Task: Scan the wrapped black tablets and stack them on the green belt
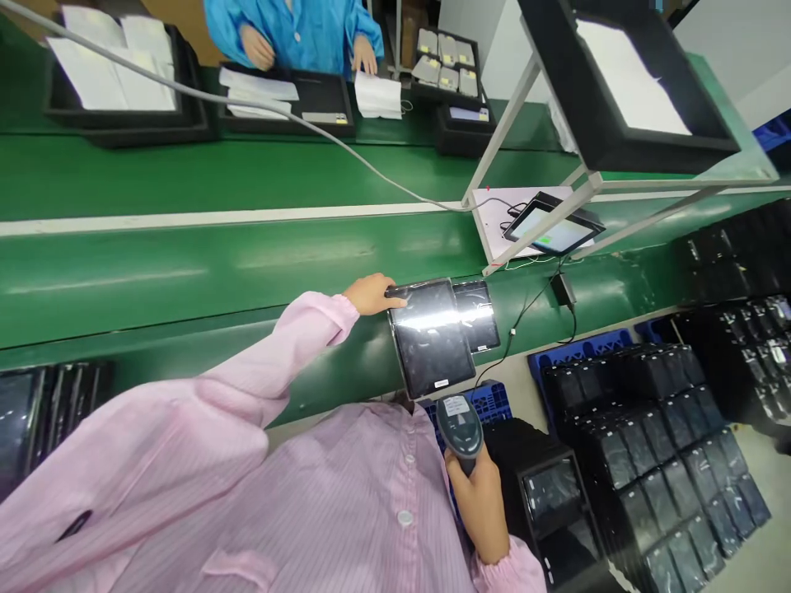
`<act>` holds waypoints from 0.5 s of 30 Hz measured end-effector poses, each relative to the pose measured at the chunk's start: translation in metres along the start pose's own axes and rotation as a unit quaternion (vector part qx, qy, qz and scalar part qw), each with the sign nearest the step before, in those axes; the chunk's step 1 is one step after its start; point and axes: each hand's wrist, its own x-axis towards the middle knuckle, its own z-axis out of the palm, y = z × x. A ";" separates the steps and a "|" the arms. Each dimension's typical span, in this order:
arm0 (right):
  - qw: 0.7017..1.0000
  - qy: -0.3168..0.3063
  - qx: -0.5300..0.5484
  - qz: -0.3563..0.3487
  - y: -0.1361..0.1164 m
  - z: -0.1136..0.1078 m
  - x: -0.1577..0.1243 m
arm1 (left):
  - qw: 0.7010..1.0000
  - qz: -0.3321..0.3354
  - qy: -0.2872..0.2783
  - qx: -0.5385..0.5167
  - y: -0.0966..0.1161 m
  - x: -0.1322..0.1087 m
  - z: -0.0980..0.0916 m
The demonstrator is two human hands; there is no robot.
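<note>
My left hand (372,295) grips the upper left corner of a dark tablet (432,338), thumb on top and fingers at its edge. The tablet is wrapped in clear film and has a small white label near its lower edge. It partly covers a second dark tablet (479,317) lying on the green bench. Held near my body, a grey barcode scanner (459,428) is in my right hand (480,502), fingers wrapped round its handle. The scanner's head points toward the labelled edge of the tablet.
A metal-framed stand (531,78) holds a black tray above a lit display (553,229). Crates of dark tablets (667,461) stand on the right; more tablets (49,412) sit left. Across the bench (247,255), a person in blue (297,37) works by black trays. A cable crosses overhead.
</note>
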 end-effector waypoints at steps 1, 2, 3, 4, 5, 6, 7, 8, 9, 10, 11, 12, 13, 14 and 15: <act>1.000 0.005 0.004 0.000 0.000 0.002 -0.001 | 1.000 -0.005 0.001 -0.008 0.001 0.000 0.001; 1.000 0.009 0.007 0.000 0.000 0.004 -0.003 | 1.000 -0.010 0.004 -0.016 0.002 0.001 0.001; 1.000 0.013 0.010 -0.001 0.000 0.006 -0.004 | 1.000 -0.014 0.009 -0.025 0.002 0.002 0.002; 1.000 0.015 0.013 -0.001 0.000 0.007 -0.005 | 0.999 -0.019 0.015 -0.033 0.001 0.002 0.003; 1.000 0.017 0.017 0.000 0.000 0.008 -0.006 | 0.999 -0.022 0.020 -0.043 0.001 0.003 0.003; 1.000 0.019 0.020 0.001 0.000 0.009 -0.007 | 0.998 -0.024 0.024 -0.057 0.000 0.003 0.003; 0.999 0.023 0.024 0.001 0.001 0.009 -0.008 | 0.996 -0.022 0.025 -0.077 -0.001 0.003 0.003; 0.999 0.026 0.030 0.001 0.001 0.009 -0.009 | 0.994 -0.016 0.023 -0.106 -0.002 0.003 0.002; 0.999 0.030 0.036 0.001 0.001 0.008 -0.010 | 0.989 -0.006 0.016 -0.146 -0.002 0.002 0.001; 0.998 0.034 0.044 0.000 0.002 0.006 -0.011 | 0.980 0.004 0.005 -0.197 -0.002 0.001 -0.001; 0.998 0.039 0.052 -0.001 0.002 0.003 -0.012 | 0.967 0.009 -0.012 -0.255 -0.002 0.000 -0.002; 0.997 0.045 0.059 -0.002 0.004 0.000 -0.012 | 0.948 0.009 -0.034 -0.315 -0.002 -0.001 -0.003; 0.997 0.052 0.065 -0.003 0.005 -0.004 -0.013 | 0.927 0.004 -0.059 -0.370 -0.001 -0.002 -0.004; 0.996 0.060 0.070 -0.003 0.007 -0.008 -0.013 | 0.905 -0.006 -0.083 -0.417 0.000 -0.001 -0.006; 0.995 0.069 0.075 -0.002 0.010 -0.013 -0.014 | 0.886 -0.018 -0.102 -0.451 0.001 0.000 -0.007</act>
